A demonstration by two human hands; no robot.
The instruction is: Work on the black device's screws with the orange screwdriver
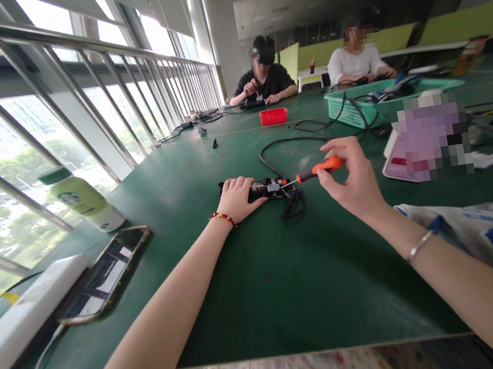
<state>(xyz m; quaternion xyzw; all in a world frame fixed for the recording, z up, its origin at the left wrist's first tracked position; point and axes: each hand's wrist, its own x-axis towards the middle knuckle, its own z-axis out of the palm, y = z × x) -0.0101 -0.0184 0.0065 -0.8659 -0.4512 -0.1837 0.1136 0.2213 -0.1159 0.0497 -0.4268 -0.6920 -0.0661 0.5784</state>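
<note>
On the green table lies a black device (pixel 274 189) with its inner parts and small wires exposed at the right end. My left hand (pixel 240 198) is closed over its left part, pressing it against the tabletop. My right hand (pixel 352 177) grips the handle end of an orange and black screwdriver (pixel 319 169) between thumb and fingers. The screwdriver's thin shaft points left, its tip at the exposed parts of the device; whether it sits on a screw is too small to tell. A black cable (pixel 264 151) runs from the device toward the back right.
A phone (pixel 106 275), a white power strip (pixel 28 312) and a green-capped bottle (pixel 83 198) stand left. Beyond are a red basket (pixel 274 117) and a teal basket (pixel 342 112) with cables. A plastic bag (pixel 462 219) lies right. Two people sit across the table.
</note>
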